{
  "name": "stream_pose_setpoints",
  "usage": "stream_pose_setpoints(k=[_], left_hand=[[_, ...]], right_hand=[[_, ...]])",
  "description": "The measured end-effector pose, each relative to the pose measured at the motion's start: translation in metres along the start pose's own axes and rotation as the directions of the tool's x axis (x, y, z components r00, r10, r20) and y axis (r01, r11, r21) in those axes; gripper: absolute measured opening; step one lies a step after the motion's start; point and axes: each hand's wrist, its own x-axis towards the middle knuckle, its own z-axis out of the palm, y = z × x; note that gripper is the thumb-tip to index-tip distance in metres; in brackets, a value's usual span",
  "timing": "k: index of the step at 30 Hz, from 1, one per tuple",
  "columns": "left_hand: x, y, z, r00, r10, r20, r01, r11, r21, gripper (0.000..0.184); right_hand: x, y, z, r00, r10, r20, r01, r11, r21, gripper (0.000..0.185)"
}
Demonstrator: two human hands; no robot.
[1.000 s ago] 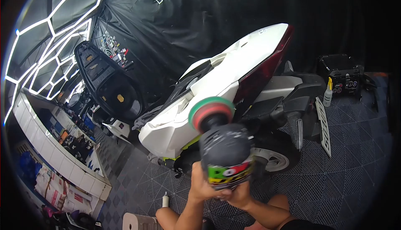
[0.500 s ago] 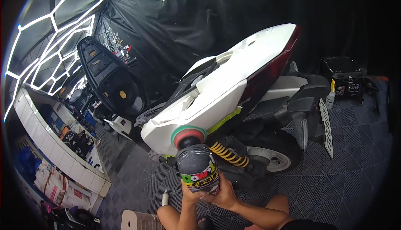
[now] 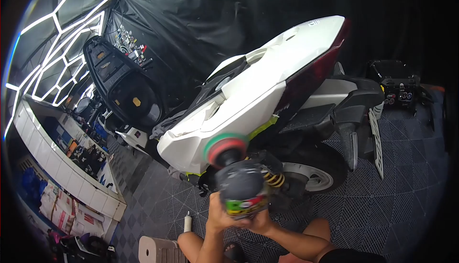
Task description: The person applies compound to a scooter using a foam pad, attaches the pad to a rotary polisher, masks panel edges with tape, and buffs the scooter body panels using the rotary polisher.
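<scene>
Both hands grip a dark handheld polisher (image 3: 240, 184) with bright stickers on its body. My left hand (image 3: 219, 214) is wrapped round its left side, and my right hand (image 3: 260, 222) closes on the right, near the bottom. The polisher's round green and red pad (image 3: 225, 149) lies over the lower edge of the scooter's white side panel (image 3: 239, 107); the pad looks smeared by motion. Yellow-green tape (image 3: 264, 126) runs along the panel's lower border. Behind the polisher, the yellow shock spring (image 3: 274, 179) is partly hidden. Parts of my fingers are out of sight beneath the tool.
The rear wheel (image 3: 313, 176) and a detached plate (image 3: 376, 144) are on the right. A black top box (image 3: 394, 83) stands behind. On the patterned floor near my leg are a white bottle (image 3: 188, 223) and a beige stool (image 3: 155, 250). The raised seat (image 3: 125, 83) is at left.
The polisher and both hands have shifted to the right along the white panel, the pad rising slightly. The camera view has also tilted a little.
</scene>
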Motion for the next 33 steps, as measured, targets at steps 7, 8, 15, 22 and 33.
stream_pose_setpoints(k=[7,8,15,22,33], left_hand=[[0.01,-0.006,-0.009,0.984,0.126,0.128,-0.144,0.979,0.143,0.087],[0.018,0.001,-0.008,0.976,0.107,0.191,-0.143,0.973,0.184,0.086],[0.016,-0.007,-0.02,0.986,0.066,0.153,-0.089,0.985,0.147,0.086],[-0.032,-0.051,-0.036,0.967,-0.078,-0.241,0.035,0.984,-0.177,0.086],[0.003,-0.03,-0.029,0.988,0.144,0.056,-0.151,0.976,0.157,0.086]], right_hand=[[0.007,-0.017,0.002,1.0,0.007,-0.01,-0.008,1.0,-0.016,0.065],[0.006,-0.016,0.002,0.999,0.024,0.048,-0.025,1.0,0.018,0.063],[0.01,0.014,0.003,0.994,-0.008,0.113,0.023,0.991,-0.133,0.097],[0.011,0.02,0.018,0.993,-0.003,0.121,0.027,0.979,-0.2,0.102],[0.011,0.01,0.002,0.993,-0.021,0.119,0.045,0.978,-0.202,0.104]])
